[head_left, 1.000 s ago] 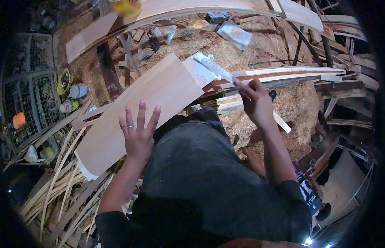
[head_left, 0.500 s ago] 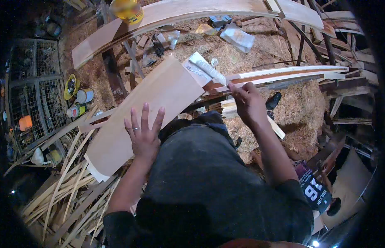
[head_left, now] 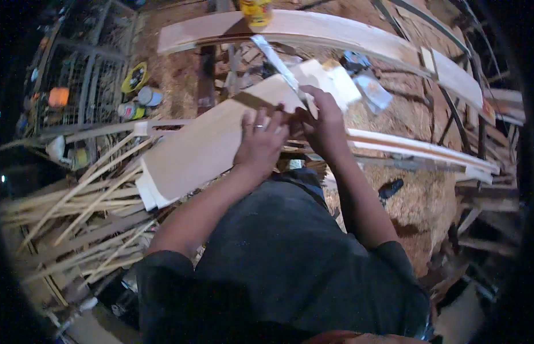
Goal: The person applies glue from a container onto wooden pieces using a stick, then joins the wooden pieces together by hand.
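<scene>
My right hand (head_left: 326,123) is closed around the lower end of a long, flat, white-smeared tool (head_left: 275,62). The tool tilts up and away to the left, over a stack of thin pale wooden sheets (head_left: 192,146); its exact kind is unclear. My left hand (head_left: 260,143), with a ring on one finger, lies with fingers outstretched on the near edge of the top sheet, close beside my right hand. At the left end, the sheet edges stick out unevenly. White patches show on the sheets at the far right end (head_left: 344,83).
A yellow container (head_left: 256,12) stands on a long plank (head_left: 336,31) across the back. Narrow wooden strips (head_left: 78,212) lie heaped on the left, near small tubs (head_left: 149,96) and a wire-mesh frame (head_left: 89,74). Wood shavings (head_left: 416,229) cover the ground on the right.
My left hand has slid right along the sheets, nearer my right hand. The tool has swung to point more upright, and the view has turned, shifting the scene rightward.
</scene>
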Tool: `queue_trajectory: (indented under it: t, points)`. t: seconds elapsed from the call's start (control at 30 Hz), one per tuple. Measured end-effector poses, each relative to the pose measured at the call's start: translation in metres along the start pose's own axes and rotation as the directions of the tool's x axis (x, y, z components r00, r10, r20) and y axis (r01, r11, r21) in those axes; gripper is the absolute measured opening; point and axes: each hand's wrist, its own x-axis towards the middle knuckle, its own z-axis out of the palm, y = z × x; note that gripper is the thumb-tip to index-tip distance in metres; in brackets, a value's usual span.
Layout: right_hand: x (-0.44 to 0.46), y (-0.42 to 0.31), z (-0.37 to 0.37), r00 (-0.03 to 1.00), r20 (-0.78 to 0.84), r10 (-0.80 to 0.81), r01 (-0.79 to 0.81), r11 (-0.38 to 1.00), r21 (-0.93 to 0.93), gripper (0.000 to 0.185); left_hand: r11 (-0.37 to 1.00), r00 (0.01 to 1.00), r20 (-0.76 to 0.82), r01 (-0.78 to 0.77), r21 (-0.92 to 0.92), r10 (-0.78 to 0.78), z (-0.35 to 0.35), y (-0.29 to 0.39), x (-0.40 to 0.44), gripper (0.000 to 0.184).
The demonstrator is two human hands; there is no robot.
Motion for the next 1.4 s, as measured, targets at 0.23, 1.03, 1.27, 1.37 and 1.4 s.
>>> queue_trajectory:
  t: [0.23,1.03,1.27,1.37,1.4]
  points:
    - [-0.009,-0.012,-0.011,0.964,0.082,0.254,-0.242,0.961,-0.134,0.051,0.985,0.982,-0.124,-0.151,-0.083,0.14,0.004,-0.019,-0.001,0.06]
    - [0.028,-0.099,-0.097,0.945,-0.213,0.248,-0.315,0.865,-0.391,0.032,0.766,0.66,-0.736,-0.392,-0.509,-0.151,-0.055,-0.165,0.292,0.095]
    - [0.051,-0.146,-0.127,0.968,-0.112,0.226,-0.235,0.652,-0.721,0.028,0.771,0.452,-0.886,-0.6,-0.216,0.104,-0.1,-0.119,0.228,0.097]
    - [0.063,-0.163,-0.125,0.992,-0.123,0.009,-0.104,0.604,-0.79,0.027,0.693,0.411,-0.889,-0.701,-0.168,0.201,-0.116,-0.108,0.208,0.094]
    - [0.064,-0.166,-0.122,0.991,-0.127,-0.037,-0.083,0.576,-0.813,0.027,0.656,0.425,-0.879,-0.73,-0.192,0.215,-0.119,-0.103,0.201,0.092]
